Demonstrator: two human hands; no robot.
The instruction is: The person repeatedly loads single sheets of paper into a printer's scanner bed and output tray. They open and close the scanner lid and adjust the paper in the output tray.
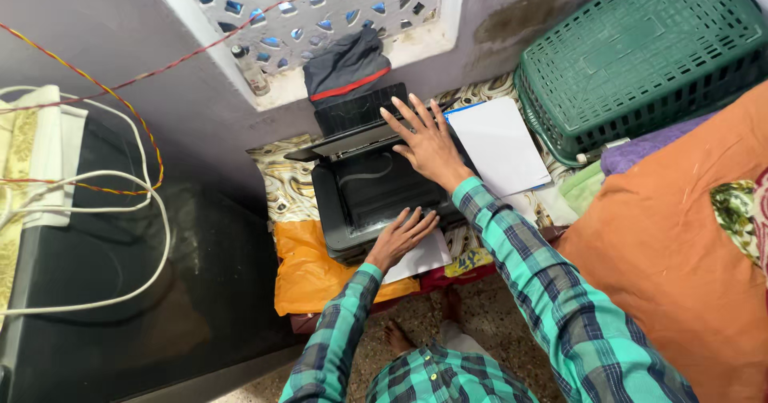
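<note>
Pressing flat, open right hand (430,143) on the black printer (368,187) lid; left hand (402,235) fingers rest loosely at its front edge, holding nothing — best keep pressure even.

Both arms reach forward in green plaid sleeves. The left hand (402,233) lies palm down, fingers loosely together. The right hand (428,141) stretches further ahead, flat, with fingers spread wide.

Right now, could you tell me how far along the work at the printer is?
Done: the printer sits with its rear tray raised, and a white sheet lies at its front. In hand: the right hand lies flat on the lid, and the left hand rests at the front edge above the sheet. Left: the sheet is not yet picked up; spare paper lies beside.
</note>
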